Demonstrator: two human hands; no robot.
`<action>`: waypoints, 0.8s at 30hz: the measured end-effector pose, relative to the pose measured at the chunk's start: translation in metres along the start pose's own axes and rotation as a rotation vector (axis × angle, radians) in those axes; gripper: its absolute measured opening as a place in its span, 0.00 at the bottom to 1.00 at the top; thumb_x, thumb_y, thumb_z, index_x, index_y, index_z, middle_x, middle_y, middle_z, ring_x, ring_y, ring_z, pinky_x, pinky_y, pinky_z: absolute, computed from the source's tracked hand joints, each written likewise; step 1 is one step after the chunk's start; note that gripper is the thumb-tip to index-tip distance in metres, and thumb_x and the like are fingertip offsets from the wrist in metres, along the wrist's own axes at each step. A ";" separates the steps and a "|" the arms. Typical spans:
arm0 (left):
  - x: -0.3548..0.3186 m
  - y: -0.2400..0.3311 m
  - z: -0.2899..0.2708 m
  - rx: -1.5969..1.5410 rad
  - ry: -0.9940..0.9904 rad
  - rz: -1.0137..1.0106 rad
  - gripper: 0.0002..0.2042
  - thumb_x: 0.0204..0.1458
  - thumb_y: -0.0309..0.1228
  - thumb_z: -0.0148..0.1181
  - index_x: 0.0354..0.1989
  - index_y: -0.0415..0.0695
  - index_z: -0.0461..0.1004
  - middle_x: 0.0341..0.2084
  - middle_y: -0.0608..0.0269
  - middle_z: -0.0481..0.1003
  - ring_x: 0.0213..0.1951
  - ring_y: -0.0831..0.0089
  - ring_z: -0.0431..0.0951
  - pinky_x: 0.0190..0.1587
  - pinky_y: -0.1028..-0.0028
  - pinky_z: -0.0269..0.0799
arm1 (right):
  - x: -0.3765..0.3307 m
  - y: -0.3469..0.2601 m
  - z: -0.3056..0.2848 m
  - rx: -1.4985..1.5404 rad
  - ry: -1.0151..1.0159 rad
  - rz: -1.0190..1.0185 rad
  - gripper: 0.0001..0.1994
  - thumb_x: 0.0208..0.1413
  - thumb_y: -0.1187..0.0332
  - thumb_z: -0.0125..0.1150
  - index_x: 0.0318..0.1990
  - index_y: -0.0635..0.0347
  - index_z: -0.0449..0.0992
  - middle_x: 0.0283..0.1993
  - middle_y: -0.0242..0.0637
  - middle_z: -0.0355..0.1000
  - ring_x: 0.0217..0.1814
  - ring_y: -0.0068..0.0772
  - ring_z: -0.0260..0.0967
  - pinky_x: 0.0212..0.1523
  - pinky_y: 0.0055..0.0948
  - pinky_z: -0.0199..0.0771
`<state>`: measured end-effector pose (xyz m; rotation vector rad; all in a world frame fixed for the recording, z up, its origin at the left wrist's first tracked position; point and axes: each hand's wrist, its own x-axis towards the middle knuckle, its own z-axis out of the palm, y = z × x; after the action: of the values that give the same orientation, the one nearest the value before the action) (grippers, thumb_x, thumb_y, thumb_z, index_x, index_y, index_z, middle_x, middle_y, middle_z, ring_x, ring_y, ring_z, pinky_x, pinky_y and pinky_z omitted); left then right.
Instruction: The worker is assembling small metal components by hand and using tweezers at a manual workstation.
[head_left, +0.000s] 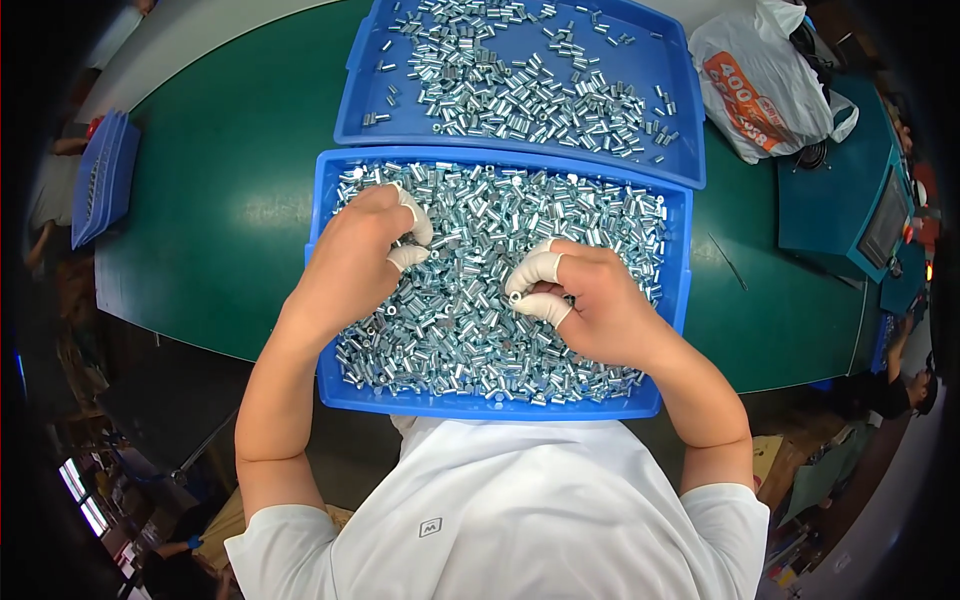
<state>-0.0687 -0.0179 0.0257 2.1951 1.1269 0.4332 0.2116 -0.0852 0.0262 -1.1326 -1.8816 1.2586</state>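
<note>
White finger covers (538, 268) capped digits on both hands in head view, probably against rough metal. Right hand (605, 300) pinched one small metal sleeve (515, 298), thumb to forefinger, hole toward camera: fingertip grip suited so tiny a part. Left hand (355, 245) was over the sleeve pile (470, 350), thumb and forefinger slightly parted; couldn't tell if it grasped any. Near blue tray (490, 408) surrounded the pile, walls likely stopping rolling; far blue tray (665, 50) sat just beyond.

Hands: two, left hand (355, 240) and right hand (605, 300). White finger cots (535, 268): I see four. Trays with metal pieces (470, 335): two, near tray (490, 408) and far tray (685, 110). Pieces: too many to count. Plastic bag (765, 65): one. Green table (220, 200): one. Thin dark rod (728, 262): one.
</note>
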 end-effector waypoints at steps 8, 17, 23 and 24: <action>-0.005 -0.005 0.004 0.066 0.035 0.046 0.13 0.46 0.21 0.75 0.41 0.41 0.81 0.37 0.56 0.79 0.42 0.53 0.80 0.45 0.59 0.76 | -0.009 -0.003 0.001 0.074 0.005 0.102 0.07 0.58 0.75 0.74 0.43 0.60 0.85 0.35 0.39 0.80 0.33 0.33 0.79 0.35 0.32 0.78; -0.003 -0.007 -0.004 0.054 -0.051 0.025 0.15 0.47 0.21 0.75 0.44 0.41 0.83 0.36 0.55 0.79 0.41 0.52 0.80 0.45 0.59 0.76 | -0.015 -0.005 0.003 0.054 0.019 0.104 0.07 0.56 0.73 0.75 0.42 0.58 0.86 0.31 0.37 0.79 0.32 0.33 0.78 0.34 0.31 0.77; 0.002 -0.009 -0.006 0.028 -0.042 0.114 0.13 0.47 0.21 0.74 0.42 0.40 0.83 0.34 0.55 0.79 0.38 0.53 0.79 0.41 0.60 0.76 | -0.015 -0.002 0.004 0.073 -0.011 0.092 0.08 0.57 0.75 0.74 0.43 0.58 0.86 0.37 0.38 0.81 0.35 0.35 0.80 0.36 0.32 0.79; 0.003 -0.009 -0.006 0.036 -0.029 0.149 0.12 0.48 0.21 0.74 0.42 0.40 0.83 0.33 0.56 0.78 0.38 0.53 0.79 0.41 0.60 0.76 | -0.015 -0.002 0.004 0.092 -0.017 0.101 0.08 0.56 0.76 0.74 0.43 0.60 0.86 0.40 0.38 0.82 0.37 0.34 0.81 0.39 0.31 0.81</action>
<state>-0.0761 -0.0094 0.0247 2.3181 0.9664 0.4458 0.2142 -0.1004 0.0261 -1.1843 -1.7781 1.4002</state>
